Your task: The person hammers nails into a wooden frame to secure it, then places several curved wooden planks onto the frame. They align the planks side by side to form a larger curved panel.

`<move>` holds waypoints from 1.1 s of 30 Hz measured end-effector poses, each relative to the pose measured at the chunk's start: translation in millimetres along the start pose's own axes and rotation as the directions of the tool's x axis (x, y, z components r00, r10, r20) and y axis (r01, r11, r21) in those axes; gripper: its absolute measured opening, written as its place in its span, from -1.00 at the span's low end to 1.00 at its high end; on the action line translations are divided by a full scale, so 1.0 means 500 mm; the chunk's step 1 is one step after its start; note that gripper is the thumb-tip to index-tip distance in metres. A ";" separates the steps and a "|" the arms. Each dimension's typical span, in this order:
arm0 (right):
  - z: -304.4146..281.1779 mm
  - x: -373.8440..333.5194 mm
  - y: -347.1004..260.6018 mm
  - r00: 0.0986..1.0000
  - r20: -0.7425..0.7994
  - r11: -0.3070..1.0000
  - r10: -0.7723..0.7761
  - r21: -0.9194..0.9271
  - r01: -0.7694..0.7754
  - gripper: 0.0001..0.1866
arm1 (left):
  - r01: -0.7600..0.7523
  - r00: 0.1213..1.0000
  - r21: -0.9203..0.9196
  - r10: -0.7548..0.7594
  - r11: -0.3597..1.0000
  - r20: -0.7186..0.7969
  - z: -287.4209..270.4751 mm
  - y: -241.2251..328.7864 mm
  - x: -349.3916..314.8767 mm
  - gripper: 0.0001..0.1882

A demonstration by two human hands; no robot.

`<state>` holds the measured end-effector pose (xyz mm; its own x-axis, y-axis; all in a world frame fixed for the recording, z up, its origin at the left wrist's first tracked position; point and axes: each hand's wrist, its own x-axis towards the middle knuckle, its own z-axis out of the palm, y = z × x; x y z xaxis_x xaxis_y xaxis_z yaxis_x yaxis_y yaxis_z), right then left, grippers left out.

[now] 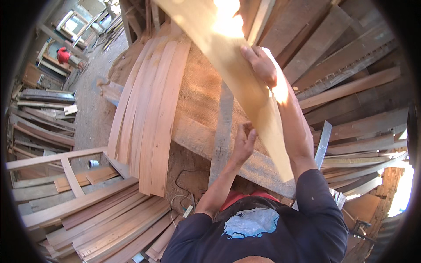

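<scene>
A long pale wooden board (245,83) slants across the middle, from the top of the view down toward my chest. My right hand (262,66) grips its right edge, with the fingers partly hidden by the board. Lower down, my left hand (244,142) is closed at the left edge, its fingers curled and their tips hard to make out. Bright sunlight washes out part of the board's upper end. Beneath it lies a heap of sawdust (199,87), crossed by a grey metal-looking strip (222,127).
Several reddish planks (151,109) lie side by side to the left. Stacked timber (109,219) and a wooden frame (72,175) fill the lower left. More boards (351,94) lean on the right. A cable (177,175) trails near my legs. A person in red (64,56) is far left.
</scene>
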<state>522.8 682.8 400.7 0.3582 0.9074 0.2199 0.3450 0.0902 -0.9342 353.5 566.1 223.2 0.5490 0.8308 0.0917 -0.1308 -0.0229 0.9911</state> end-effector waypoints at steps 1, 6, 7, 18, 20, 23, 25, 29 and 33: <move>-0.041 -0.017 0.009 0.986 0.055 0.987 0.159 -0.003 -0.159 -0.52 | 0.046 0.999 -0.139 -0.048 0.989 -0.013 0.003 0.001 0.009 -0.43; -0.143 -0.151 0.127 0.947 0.183 0.944 0.264 -0.251 -0.215 -0.51 | 0.055 0.970 -0.633 -0.192 0.772 -0.150 -0.058 0.023 0.111 -0.33; -0.150 -0.181 0.145 0.940 0.191 0.940 0.283 -0.250 -0.233 -0.52 | 0.035 0.973 -0.653 -0.174 0.757 -0.150 -0.048 0.042 0.121 -0.30; -0.189 -0.308 0.276 0.817 0.407 0.890 0.408 0.024 -0.456 -0.53 | -0.054 0.934 -0.722 -0.222 0.690 -0.282 -0.024 -0.051 0.063 -0.41; -0.195 -0.317 0.293 0.822 0.449 0.919 0.351 0.003 -0.395 -0.51 | -0.051 0.932 -0.725 -0.228 0.687 -0.281 -0.026 -0.054 0.063 -0.40; -0.171 -0.333 0.301 0.800 0.409 0.893 0.439 -0.297 -0.338 -0.45 | -0.025 0.927 -0.697 -0.245 0.716 -0.285 -0.030 -0.069 0.054 -0.35; -0.150 -0.356 0.317 0.799 0.329 0.822 0.503 -0.469 -0.325 -0.41 | 0.021 0.919 -0.666 -0.276 0.746 -0.280 -0.023 -0.098 0.044 -0.36; -0.127 -0.399 0.400 0.810 0.253 0.790 0.529 -0.497 -0.360 -0.34 | 0.243 0.865 -0.699 -0.477 0.673 -0.158 -0.010 -0.110 0.015 -0.45; -0.142 -0.420 0.449 0.770 0.218 0.759 0.600 -0.457 -0.463 -0.31 | 0.366 0.835 -0.685 -0.548 0.630 -0.058 -0.020 -0.149 -0.005 -0.52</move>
<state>586.6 483.3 164.8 0.2937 0.8418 -0.4528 0.4926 -0.5393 -0.6830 353.4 571.2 148.2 0.4819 0.7384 -0.4718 -0.4472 0.6703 0.5922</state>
